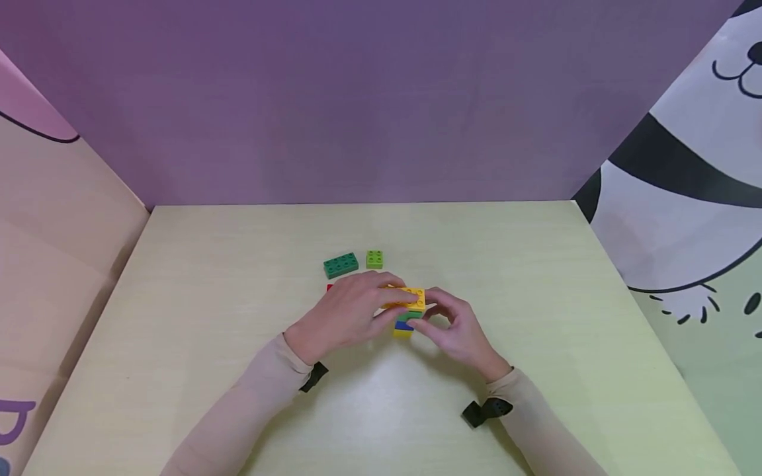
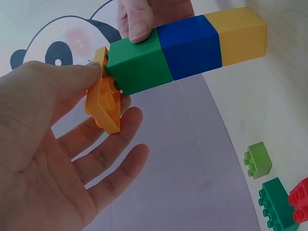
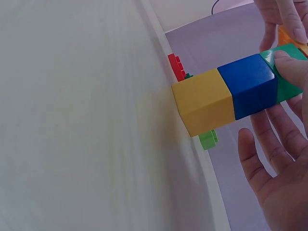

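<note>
A stack of building blocks stands upright on the table: a yellow block (image 3: pixel 204 101) at the bottom, a blue block (image 2: pixel 189 47) above it, then a green block (image 2: pixel 139 65). At its top is a flatter yellow brick (image 1: pixel 419 299) with studs, orange-looking in the wrist views. My left hand (image 1: pixel 355 307) pinches this brick between thumb and fingers. Green studs show beside it, and whether it sits fully down I cannot tell. My right hand (image 1: pixel 457 328) grips the green block from the right, its thumb on one side and fingers partly hidden behind.
Behind the hands lie a dark green brick (image 1: pixel 341 265) and a small light green brick (image 1: pixel 374 259). A red brick (image 2: pixel 301 199) lies near them, mostly covered by the left hand in the head view. A purple wall (image 1: pixel 357 106) rises at the table's far edge.
</note>
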